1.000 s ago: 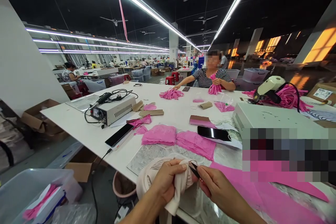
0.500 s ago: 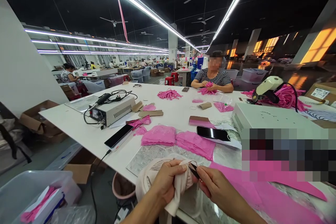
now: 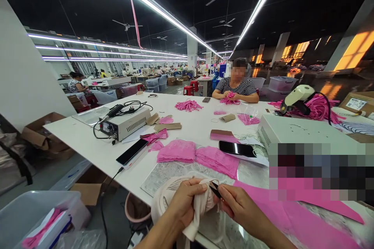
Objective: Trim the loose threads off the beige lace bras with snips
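Note:
Near the table's front edge, my left hand is closed around a pale cream garment that looks like a bra. A band of it hangs down below my fingers, and an edge is pinched up under my thumb. My right hand is closed on small black thread snips. Their pointed dark tips touch or nearly touch the raised edge of the garment, close to my left thumb. The handle is mostly hidden inside my right fingers.
Stacked pink lace pieces lie ahead, beside a black phone. Pink fabric spreads to the right. A grey control box and a power bank are on the left. A co-worker handles pink straps across the table.
Both hands hold almost the same position on the garment, with the snips' tips shifted only very slightly. The co-worker's hands moved a little to the left.

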Available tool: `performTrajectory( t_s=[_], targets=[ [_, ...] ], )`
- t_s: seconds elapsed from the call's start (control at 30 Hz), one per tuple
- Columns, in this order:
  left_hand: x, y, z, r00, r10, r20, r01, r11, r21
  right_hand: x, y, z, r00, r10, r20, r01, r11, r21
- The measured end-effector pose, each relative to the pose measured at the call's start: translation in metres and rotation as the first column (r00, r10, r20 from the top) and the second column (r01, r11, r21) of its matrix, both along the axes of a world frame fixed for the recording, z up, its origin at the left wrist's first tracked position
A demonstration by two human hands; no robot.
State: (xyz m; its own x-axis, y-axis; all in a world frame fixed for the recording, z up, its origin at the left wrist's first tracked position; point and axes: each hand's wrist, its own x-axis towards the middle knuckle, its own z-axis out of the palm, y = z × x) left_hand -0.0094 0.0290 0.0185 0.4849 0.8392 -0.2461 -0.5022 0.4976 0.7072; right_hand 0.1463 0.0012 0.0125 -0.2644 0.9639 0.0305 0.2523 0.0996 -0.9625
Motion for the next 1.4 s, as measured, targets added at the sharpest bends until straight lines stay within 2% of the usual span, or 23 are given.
performTrajectory(
  t_s=[0.2,0.37,0.47,0.53,0.63,0.77,0.93,1.27,1.4],
  targets=[
    [-0.002,0.002,0.0,0.999,-0.039,0.008,0.039,0.999,0.002,0.006,0.008,-0.01,0.993,0.024,0.113,-0.046,0.978,0.202],
    [-0.002,0.004,-0.004,0.999,-0.032,-0.002,0.032,0.999,-0.013,0.006,0.006,-0.005,0.981,0.043,0.19,-0.111,0.926,0.361],
    [-0.002,0.004,-0.005,1.0,-0.027,-0.006,0.027,0.999,-0.04,0.005,0.003,-0.003,0.964,0.083,0.252,-0.183,0.896,0.405],
    [-0.002,0.004,-0.003,1.0,-0.018,0.002,0.018,0.999,-0.035,0.006,0.001,-0.002,0.97,0.073,0.234,-0.158,0.915,0.37],
    [-0.004,0.003,0.0,1.0,0.004,0.006,-0.004,1.0,0.009,0.01,0.0,-0.004,0.991,0.021,0.133,-0.052,0.971,0.232],
    [-0.003,0.001,0.0,0.998,0.059,-0.026,-0.059,0.998,0.027,0.011,-0.001,-0.005,0.998,0.014,0.063,-0.022,0.99,0.136],
    [0.0,0.0,-0.003,0.998,0.061,-0.021,-0.061,0.997,0.036,0.007,-0.002,-0.001,0.999,0.011,0.05,-0.016,0.994,0.104],
    [0.001,-0.002,0.0,0.997,0.058,-0.045,-0.055,0.996,0.063,0.006,-0.003,0.0,0.996,0.007,0.084,-0.014,0.996,0.092],
    [0.002,-0.002,-0.001,0.998,0.044,-0.04,-0.042,0.998,0.052,0.005,-0.003,-0.001,0.996,-0.008,0.089,-0.003,0.993,0.119]
  ],
)
